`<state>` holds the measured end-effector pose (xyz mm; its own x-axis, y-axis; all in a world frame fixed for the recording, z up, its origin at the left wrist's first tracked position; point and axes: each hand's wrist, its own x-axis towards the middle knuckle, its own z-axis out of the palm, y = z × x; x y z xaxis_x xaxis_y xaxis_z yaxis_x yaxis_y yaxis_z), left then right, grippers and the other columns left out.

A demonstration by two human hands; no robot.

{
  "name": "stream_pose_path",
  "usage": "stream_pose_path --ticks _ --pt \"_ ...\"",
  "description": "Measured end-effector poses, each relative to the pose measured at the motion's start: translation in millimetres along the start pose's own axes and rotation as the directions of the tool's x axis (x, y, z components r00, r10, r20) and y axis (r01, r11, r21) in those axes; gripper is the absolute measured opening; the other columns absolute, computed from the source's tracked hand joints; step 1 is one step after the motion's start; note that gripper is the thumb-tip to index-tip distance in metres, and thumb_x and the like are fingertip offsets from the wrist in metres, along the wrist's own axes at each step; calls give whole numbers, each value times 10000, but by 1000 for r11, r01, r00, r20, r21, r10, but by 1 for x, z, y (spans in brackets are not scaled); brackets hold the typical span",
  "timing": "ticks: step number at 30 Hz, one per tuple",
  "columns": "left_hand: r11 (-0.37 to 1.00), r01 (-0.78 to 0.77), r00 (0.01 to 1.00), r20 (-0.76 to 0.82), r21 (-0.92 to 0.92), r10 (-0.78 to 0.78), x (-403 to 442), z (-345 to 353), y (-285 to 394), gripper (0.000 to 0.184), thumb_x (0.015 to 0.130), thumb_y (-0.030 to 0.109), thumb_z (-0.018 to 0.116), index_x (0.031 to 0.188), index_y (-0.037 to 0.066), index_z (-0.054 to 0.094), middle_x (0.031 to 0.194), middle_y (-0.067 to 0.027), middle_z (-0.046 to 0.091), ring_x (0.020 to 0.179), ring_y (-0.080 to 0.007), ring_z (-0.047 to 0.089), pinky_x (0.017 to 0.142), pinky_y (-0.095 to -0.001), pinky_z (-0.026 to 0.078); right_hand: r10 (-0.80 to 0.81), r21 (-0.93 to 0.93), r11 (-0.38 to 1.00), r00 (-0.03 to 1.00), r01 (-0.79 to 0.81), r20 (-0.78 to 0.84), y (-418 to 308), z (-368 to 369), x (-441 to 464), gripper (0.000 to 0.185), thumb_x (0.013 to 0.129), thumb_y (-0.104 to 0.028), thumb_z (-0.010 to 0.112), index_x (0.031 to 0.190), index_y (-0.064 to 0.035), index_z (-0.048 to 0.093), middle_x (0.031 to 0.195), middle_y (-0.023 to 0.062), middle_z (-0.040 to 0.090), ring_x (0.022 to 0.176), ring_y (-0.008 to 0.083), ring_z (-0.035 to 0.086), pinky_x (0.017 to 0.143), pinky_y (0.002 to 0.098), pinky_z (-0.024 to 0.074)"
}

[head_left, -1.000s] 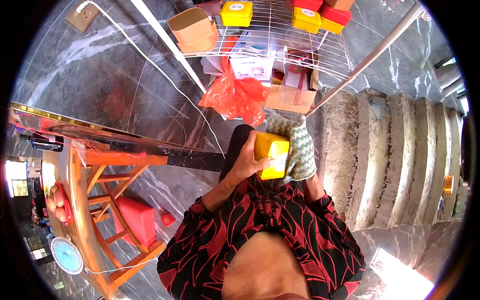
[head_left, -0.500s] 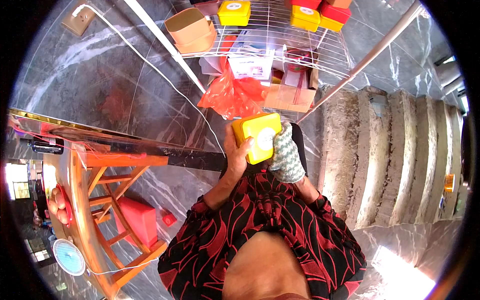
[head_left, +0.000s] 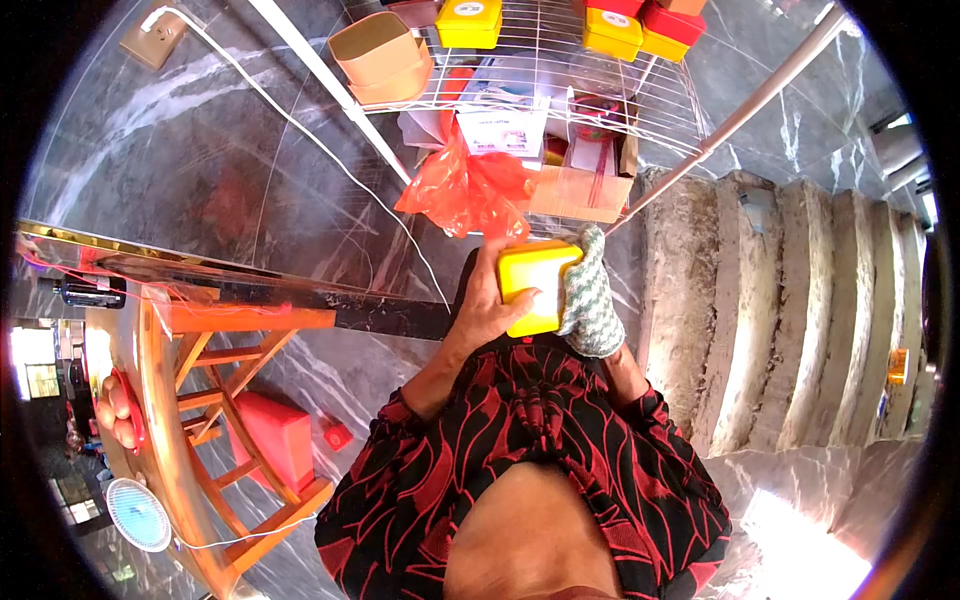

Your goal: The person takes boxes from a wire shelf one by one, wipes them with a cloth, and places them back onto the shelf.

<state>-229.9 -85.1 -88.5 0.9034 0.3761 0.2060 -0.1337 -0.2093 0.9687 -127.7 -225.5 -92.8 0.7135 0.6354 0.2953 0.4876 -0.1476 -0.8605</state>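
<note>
Our left hand (head_left: 490, 308) gripping a box (head_left: 538, 290), our right hand (head_left: 593, 318) in cloth (head_left: 597, 290) touching its right edge, finger bend hidden

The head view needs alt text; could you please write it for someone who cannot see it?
A person's bare left hand holds a yellow box, the cloth-covered right hand against its side. Ahead are a red bag and a wire rack with more yellow boxes; rough steps are at right.

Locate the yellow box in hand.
Head view, just right of centre: the yellow box is between the left hand and cloth-covered right hand, below the red bag.
</note>
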Motion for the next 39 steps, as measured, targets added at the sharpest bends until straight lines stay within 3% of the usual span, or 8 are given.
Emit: stream_pose_path --ticks 5,11,15,16,21,22,31,39 --pt "999 -19 998 53 46 16 -1 4 3 659 700 182 694 1245 35 353 1092 -134 482 1018 -214 488 903 -345 392 236 743 611 959 -274 160 -6 -2 -4 593 946 -392 418 1361 -21 212 1183 129 480 1011 211 508 906 326 409" --pt "987 3 1000 2 -164 -2 -5 15 -2 638 697 147 698 1232 30 371 1090 -111 493 1006 -192 502 893 -323 412 316 794 529 938 -300 144 -22 -6 4 602 944 -447 400 1336 -9 271 1164 128 499 986 190 526 833 316 458" --pt "910 26 992 -100 -415 -74 -4 19 12 603 708 118 686 1222 35 381 1070 -90 516 994 -172 517 885 -307 423 445 702 538 865 -466 233 -25 -12 10 447 910 -344 486 1132 44 480 1075 196 539 951 275 553 816 351 459" --pt "894 11 988 -132 -447 -78 -2 20 19 587 710 105 682 1214 37 389 1076 -89 515 996 -171 515 882 -306 423 241 414 871 964 -264 109 -21 -13 8 409 863 -261 518 1119 56 480 1066 231 532 929 323 552 807 380 456" --pt "913 -66 967 -253 -403 -41 0 19 18 536 735 91 661 1201 33 403 1057 -81 518 973 -170 523 860 -299 434 -254 -282 928 967 243 -1 -13 -4 5 408 754 -102 540 1104 85 444 1014 296 517 881 434 534 766 455 446" --pt "902 -64 953 -294 -427 -72 0 18 16 518 741 91 656 1193 32 411 1043 -78 521 959 -169 527 850 -294 438 123 35 992 992 -123 23 -13 1 3 388 784 -108 508 1121 52 401 951 275 541 852 425 549 732 448 458" --pt "994 34 989 -136 -106 -48 3 -6 -11 416 763 192 684 1081 24 475 1014 -74 546 938 -161 544 856 -299 426 -346 -421 841 936 340 64 -17 -12 3 338 748 -57 545 1055 82 512 955 251 553 808 413 576 701 434 483" --pt "993 114 960 262 -26 -103 7 -3 7 774 703 215 771 1287 33 297 1153 -150 487 1068 -224 505 952 -357 385 -172 -319 919 963 232 205 -15 -29 15 354 830 -75 525 1171 10 480 1049 190 548 756 335 617 675 380 510"
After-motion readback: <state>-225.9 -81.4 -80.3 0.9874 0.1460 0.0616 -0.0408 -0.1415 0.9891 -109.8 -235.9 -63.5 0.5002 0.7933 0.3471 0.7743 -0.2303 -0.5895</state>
